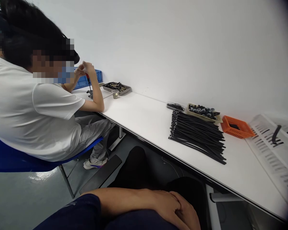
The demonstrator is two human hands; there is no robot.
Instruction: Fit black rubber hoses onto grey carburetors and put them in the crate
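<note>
In my lap my left hand (165, 206) and my right hand (189, 212) are folded against each other, fingers closed together. No object shows in either hand, and some fingers are hidden where the hands overlap. Both hands are below the table's edge, away from everything on the tabletop. Closest on the table (139, 110) is a bundle of black rods or tubes (196, 135), laid side by side with small fittings at their left ends.
Behind the bundle stand a clear tray of black rings (175, 106), a beige tray of dark and grey parts (203, 111), an orange basket (238, 127) and a white slatted crate (276, 140). At left, a seated person (50, 105) handles a red screwdriver (88, 78) near a parts tray (117, 88).
</note>
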